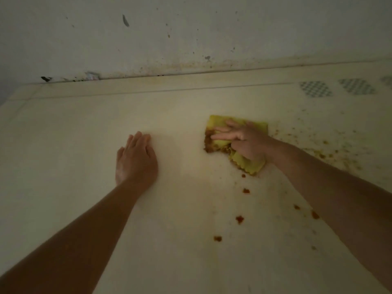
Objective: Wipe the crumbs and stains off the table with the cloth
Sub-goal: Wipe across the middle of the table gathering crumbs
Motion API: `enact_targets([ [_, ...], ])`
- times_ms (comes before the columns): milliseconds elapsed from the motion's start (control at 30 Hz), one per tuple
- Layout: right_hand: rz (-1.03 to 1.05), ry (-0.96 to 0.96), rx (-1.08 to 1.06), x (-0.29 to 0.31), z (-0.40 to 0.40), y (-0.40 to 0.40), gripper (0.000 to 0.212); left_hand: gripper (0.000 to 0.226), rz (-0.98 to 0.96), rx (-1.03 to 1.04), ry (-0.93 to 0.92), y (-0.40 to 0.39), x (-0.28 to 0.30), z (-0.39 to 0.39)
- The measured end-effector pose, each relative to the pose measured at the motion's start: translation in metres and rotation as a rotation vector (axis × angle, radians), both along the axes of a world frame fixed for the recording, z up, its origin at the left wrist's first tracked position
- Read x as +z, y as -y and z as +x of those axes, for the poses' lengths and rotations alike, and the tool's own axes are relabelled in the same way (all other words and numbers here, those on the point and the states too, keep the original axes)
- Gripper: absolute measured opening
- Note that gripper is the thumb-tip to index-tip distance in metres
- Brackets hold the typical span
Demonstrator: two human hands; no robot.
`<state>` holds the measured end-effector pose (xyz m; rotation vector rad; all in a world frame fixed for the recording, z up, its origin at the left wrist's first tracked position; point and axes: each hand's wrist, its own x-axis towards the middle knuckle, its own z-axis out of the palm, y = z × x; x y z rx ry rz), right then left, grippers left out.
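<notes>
Right hand [244,141] flat on the yellow cloth [252,164], fingers spread, pressing it to the desk [63,145] right of centre (its left edge caked brown). Left hand [135,160] lies open, palm down, empty, well left. Brown crumbs [239,218] dot the near side; specks scatter far right.

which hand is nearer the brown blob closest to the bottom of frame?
Right. The blob lies between the forearms, below the right hand, which presses flat on the cloth. The left hand rests flat on the table, farther away to the blob's left.
</notes>
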<state>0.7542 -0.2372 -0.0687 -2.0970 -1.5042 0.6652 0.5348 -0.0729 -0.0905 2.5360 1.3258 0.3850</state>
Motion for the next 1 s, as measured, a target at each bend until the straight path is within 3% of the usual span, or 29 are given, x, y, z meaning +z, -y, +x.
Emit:
enact_targets([
  [267,0.038,-0.137,0.191,0.0,-0.114,0.084,0.057,0.037,-0.037,-0.04,-0.145,0.015,0.019,-0.019],
  [567,0.021,-0.129,0.219,0.002,-0.206,0.172,0.055,0.039,-0.133,-0.095,0.078,0.127,0.02,-0.078],
  [800,0.067,-0.219,0.154,0.0,-0.238,0.233,0.05,0.038,-0.164,-0.172,0.097,0.185,0.018,-0.107],
  [1000,0.032,-0.245,0.02,0.002,-0.23,0.289,0.058,0.037,-0.152,-0.212,0.1,0.205,0.023,-0.106],
])
